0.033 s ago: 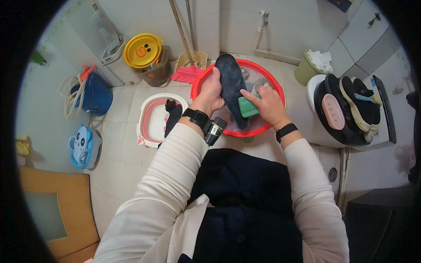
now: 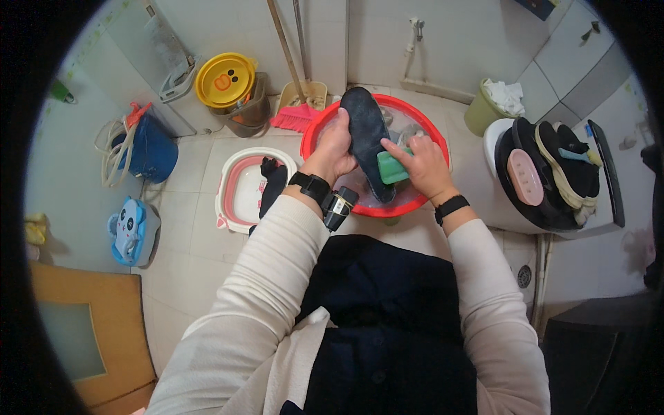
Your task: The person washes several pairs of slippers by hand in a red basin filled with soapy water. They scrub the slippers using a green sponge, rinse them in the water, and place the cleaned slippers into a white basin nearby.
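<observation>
A dark insole (image 2: 366,131) slants over a red basin (image 2: 440,142) of cloudy water, its far end reaching past the basin's back rim. My left hand (image 2: 333,151) is closed on its left edge, thumb lying along the side. In my right hand (image 2: 423,166) is a green bar of soap (image 2: 392,168), pressed against the right edge of the insole's near part, with the index finger stretched over onto the insole. Greyish things lie in the water behind my right hand, too covered to name.
Left of the basin sits a pink and white folding tub (image 2: 223,187) with dark cloth in it. Shoes (image 2: 553,162) and a pink soap dish (image 2: 526,176) rest on the toilet at right. A pink broom (image 2: 295,117) and a blue bucket (image 2: 153,152) stand farther back.
The insole has shifted very slightly down and right in my left hand's hold. My right hand with the soap has barely moved.
</observation>
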`<state>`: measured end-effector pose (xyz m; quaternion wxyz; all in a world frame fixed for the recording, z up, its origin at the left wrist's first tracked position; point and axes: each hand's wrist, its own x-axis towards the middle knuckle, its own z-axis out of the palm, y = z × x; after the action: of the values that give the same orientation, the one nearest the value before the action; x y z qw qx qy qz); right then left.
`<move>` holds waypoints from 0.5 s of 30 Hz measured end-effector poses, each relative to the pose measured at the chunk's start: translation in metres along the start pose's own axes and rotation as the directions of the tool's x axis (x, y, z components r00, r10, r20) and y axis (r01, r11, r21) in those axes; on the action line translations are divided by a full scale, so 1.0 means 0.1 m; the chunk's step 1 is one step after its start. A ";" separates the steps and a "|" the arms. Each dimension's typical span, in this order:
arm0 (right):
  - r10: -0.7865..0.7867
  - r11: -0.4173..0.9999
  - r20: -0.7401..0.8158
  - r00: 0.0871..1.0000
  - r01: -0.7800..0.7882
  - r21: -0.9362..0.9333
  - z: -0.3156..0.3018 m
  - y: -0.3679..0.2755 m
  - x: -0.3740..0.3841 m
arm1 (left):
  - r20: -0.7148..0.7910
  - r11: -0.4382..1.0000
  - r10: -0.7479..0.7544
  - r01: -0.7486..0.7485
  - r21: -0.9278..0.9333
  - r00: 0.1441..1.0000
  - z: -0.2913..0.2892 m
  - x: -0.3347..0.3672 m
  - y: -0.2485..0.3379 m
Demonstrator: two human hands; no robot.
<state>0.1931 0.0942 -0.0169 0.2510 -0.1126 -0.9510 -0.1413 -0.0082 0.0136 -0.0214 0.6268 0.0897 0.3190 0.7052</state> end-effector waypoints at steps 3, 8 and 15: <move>0.139 0.989 -0.051 0.989 -0.141 -0.046 -0.02 0.00 0.04 | -0.037 0.995 -0.085 0.087 0.042 0.996 0.04 -0.04 -0.03; 0.463 0.885 0.110 0.879 -0.452 -0.110 -0.09 0.09 0.10 | -0.026 0.985 -0.084 0.087 0.151 0.996 0.11 -0.11 -0.09; 0.793 0.608 0.135 0.594 -0.787 -0.110 -0.64 1.06 -0.44 | -0.185 0.992 0.123 -0.120 0.028 0.975 -0.03 0.13 -0.11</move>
<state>0.2886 0.1666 0.0366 0.2036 -0.5381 -0.8176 -0.0239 -0.0031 0.0249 -0.0333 0.5491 0.0482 0.3761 0.7448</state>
